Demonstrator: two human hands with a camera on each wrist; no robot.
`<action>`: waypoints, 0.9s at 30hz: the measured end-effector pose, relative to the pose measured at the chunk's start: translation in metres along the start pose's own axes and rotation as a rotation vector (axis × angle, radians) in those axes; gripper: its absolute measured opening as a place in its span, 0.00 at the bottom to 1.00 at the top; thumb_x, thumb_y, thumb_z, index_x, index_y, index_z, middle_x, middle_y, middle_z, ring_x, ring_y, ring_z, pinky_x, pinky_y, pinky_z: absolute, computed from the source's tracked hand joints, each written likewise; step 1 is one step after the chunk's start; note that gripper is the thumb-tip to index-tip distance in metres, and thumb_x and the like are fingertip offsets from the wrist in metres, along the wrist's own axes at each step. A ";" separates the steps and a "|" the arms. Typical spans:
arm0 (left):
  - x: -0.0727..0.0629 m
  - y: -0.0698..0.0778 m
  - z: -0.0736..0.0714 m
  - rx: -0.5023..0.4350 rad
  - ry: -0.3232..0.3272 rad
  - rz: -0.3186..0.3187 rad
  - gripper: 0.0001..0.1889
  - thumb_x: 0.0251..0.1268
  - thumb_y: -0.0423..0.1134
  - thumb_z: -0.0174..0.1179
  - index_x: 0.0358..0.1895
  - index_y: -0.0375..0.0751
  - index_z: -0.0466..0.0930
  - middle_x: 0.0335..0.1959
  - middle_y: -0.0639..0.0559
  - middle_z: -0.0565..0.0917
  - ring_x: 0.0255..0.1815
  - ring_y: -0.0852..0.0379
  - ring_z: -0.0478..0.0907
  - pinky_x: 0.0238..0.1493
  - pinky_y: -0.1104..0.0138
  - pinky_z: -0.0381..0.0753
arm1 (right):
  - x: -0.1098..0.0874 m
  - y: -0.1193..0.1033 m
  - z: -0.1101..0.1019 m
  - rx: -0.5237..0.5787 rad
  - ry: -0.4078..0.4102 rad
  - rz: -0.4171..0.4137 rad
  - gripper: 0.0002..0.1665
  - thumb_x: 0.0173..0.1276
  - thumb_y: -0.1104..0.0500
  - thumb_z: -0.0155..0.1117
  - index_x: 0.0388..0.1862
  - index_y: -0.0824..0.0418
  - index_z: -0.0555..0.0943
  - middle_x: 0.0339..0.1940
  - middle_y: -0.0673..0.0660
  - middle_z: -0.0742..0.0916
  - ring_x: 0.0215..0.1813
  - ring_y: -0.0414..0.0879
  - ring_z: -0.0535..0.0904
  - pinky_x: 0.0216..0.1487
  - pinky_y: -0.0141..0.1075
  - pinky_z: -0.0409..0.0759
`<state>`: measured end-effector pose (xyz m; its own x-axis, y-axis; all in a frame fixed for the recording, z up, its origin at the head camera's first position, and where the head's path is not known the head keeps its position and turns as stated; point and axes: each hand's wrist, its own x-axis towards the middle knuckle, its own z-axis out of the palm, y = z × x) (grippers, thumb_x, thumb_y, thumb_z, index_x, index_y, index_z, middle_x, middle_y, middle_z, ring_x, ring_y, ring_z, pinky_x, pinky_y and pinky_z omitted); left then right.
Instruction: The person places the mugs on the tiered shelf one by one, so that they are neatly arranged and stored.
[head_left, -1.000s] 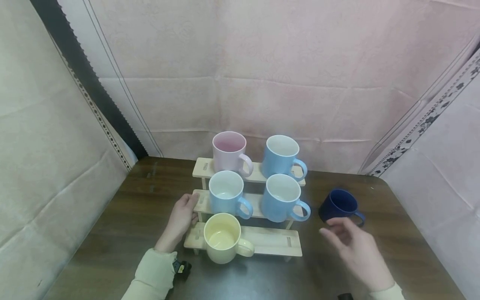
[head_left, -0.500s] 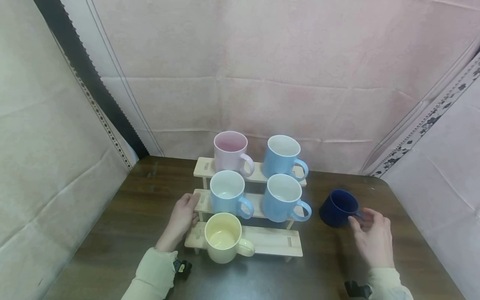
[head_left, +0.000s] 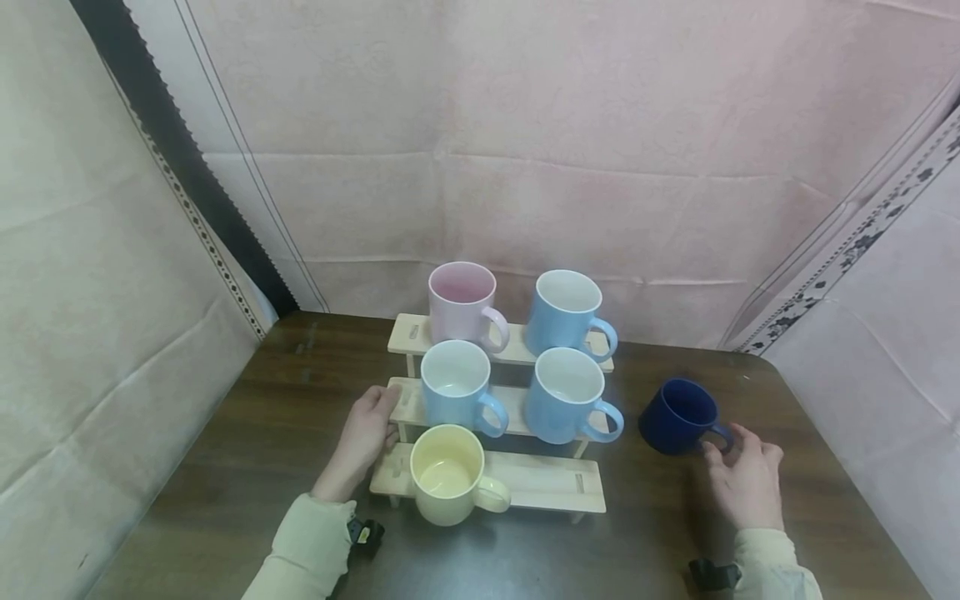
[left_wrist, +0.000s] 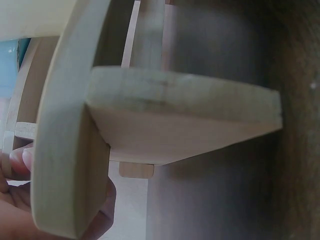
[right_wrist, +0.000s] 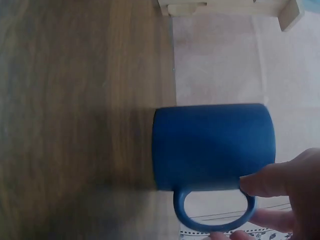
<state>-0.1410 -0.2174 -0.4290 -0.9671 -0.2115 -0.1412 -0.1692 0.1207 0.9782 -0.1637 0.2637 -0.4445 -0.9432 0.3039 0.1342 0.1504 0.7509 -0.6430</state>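
A dark blue mug [head_left: 666, 423] stands upright on the table to the right of the wooden rack. My right hand [head_left: 750, 483] pinches its handle [right_wrist: 215, 226] between thumb and fingers, the thumb [right_wrist: 267, 181] lying at the handle's top by the mug body. At the left end of the three-tier wooden rack [head_left: 543, 482], my left hand [head_left: 363, 429] holds the middle shelf. In the left wrist view the rack's wooden end pieces [left_wrist: 57, 165] hide part of that hand. A yellow mug [head_left: 446, 483] sits on the lowest shelf, its handle pointing right.
Two light blue mugs [head_left: 562, 404] share the middle shelf. Up on the top shelf are a pink mug [head_left: 453, 321] and another light blue mug [head_left: 555, 325]. Pale cloth [head_left: 570, 125] hangs behind the brown table [head_left: 255, 467] and along both sides.
My right hand has moved right and round to the blue mug's handle, and its fingers have closed on it. The left hand stays on the rack.
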 end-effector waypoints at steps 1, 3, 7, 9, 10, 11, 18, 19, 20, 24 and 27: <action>0.000 0.000 0.000 -0.001 0.001 0.000 0.18 0.79 0.48 0.42 0.47 0.33 0.68 0.19 0.53 0.66 0.17 0.56 0.64 0.21 0.69 0.66 | 0.001 0.002 0.000 -0.005 -0.004 0.002 0.33 0.72 0.57 0.55 0.68 0.75 0.61 0.59 0.78 0.64 0.55 0.72 0.67 0.54 0.63 0.65; 0.000 0.000 0.000 -0.005 0.002 0.000 0.18 0.79 0.48 0.42 0.47 0.32 0.68 0.18 0.53 0.66 0.17 0.57 0.64 0.21 0.69 0.66 | 0.002 0.005 0.000 -0.015 -0.013 0.004 0.32 0.73 0.56 0.54 0.68 0.75 0.62 0.58 0.78 0.63 0.54 0.73 0.67 0.54 0.63 0.65; 0.000 0.000 0.000 -0.005 0.003 0.000 0.18 0.79 0.47 0.42 0.47 0.32 0.68 0.18 0.53 0.66 0.16 0.57 0.64 0.20 0.70 0.66 | 0.004 0.011 -0.001 -0.029 -0.036 0.006 0.31 0.75 0.55 0.52 0.66 0.75 0.63 0.56 0.78 0.65 0.56 0.73 0.66 0.55 0.63 0.65; 0.000 0.000 0.000 -0.005 0.002 0.000 0.18 0.79 0.47 0.42 0.47 0.32 0.68 0.18 0.53 0.66 0.16 0.57 0.63 0.21 0.70 0.66 | 0.005 0.012 -0.002 -0.038 -0.050 0.011 0.31 0.76 0.53 0.50 0.66 0.75 0.63 0.56 0.77 0.67 0.57 0.73 0.66 0.56 0.63 0.64; 0.000 0.000 0.000 -0.005 0.002 0.000 0.18 0.79 0.47 0.42 0.47 0.32 0.68 0.18 0.53 0.66 0.16 0.57 0.63 0.21 0.70 0.66 | 0.005 0.013 -0.002 -0.042 -0.057 0.016 0.31 0.76 0.52 0.50 0.66 0.75 0.63 0.55 0.77 0.68 0.57 0.72 0.66 0.56 0.63 0.64; 0.000 0.001 0.000 -0.008 0.002 -0.001 0.18 0.79 0.47 0.42 0.47 0.32 0.68 0.18 0.53 0.66 0.16 0.57 0.63 0.20 0.70 0.66 | 0.006 0.014 -0.002 -0.046 -0.063 0.019 0.31 0.77 0.52 0.49 0.66 0.75 0.63 0.55 0.77 0.69 0.57 0.72 0.65 0.56 0.63 0.64; 0.000 0.001 0.001 -0.025 -0.001 0.000 0.18 0.79 0.47 0.42 0.47 0.32 0.68 0.18 0.53 0.66 0.16 0.58 0.63 0.20 0.70 0.66 | 0.007 0.020 -0.003 -0.080 -0.071 0.013 0.29 0.76 0.53 0.52 0.62 0.76 0.65 0.51 0.77 0.75 0.54 0.71 0.69 0.52 0.64 0.66; 0.000 0.000 0.000 -0.023 -0.002 0.000 0.18 0.79 0.47 0.42 0.47 0.32 0.68 0.17 0.53 0.66 0.16 0.58 0.63 0.20 0.70 0.66 | 0.007 0.020 -0.003 -0.090 -0.070 0.009 0.28 0.76 0.53 0.52 0.61 0.76 0.66 0.50 0.77 0.76 0.54 0.72 0.70 0.51 0.64 0.67; 0.000 0.000 0.000 -0.022 -0.002 0.000 0.18 0.79 0.47 0.42 0.47 0.32 0.68 0.17 0.53 0.66 0.16 0.57 0.63 0.20 0.70 0.66 | 0.007 0.021 -0.004 -0.101 -0.070 0.008 0.28 0.76 0.52 0.52 0.61 0.75 0.66 0.50 0.76 0.77 0.53 0.72 0.71 0.50 0.63 0.68; 0.001 -0.001 0.000 -0.015 -0.003 0.000 0.18 0.80 0.47 0.41 0.47 0.32 0.68 0.18 0.54 0.66 0.16 0.57 0.63 0.21 0.70 0.66 | 0.005 0.021 -0.008 -0.149 -0.097 0.027 0.31 0.76 0.45 0.51 0.62 0.70 0.67 0.51 0.74 0.80 0.52 0.75 0.73 0.43 0.63 0.71; 0.001 -0.001 0.000 -0.015 -0.003 0.003 0.18 0.79 0.47 0.42 0.47 0.32 0.69 0.18 0.53 0.66 0.17 0.57 0.63 0.21 0.70 0.66 | 0.003 0.020 -0.010 -0.171 -0.127 0.037 0.34 0.75 0.39 0.48 0.61 0.67 0.69 0.51 0.72 0.81 0.52 0.75 0.74 0.39 0.61 0.72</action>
<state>-0.1415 -0.2174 -0.4297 -0.9682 -0.2085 -0.1384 -0.1632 0.1064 0.9808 -0.1609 0.2856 -0.4499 -0.9642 0.2651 0.0094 0.2239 0.8323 -0.5071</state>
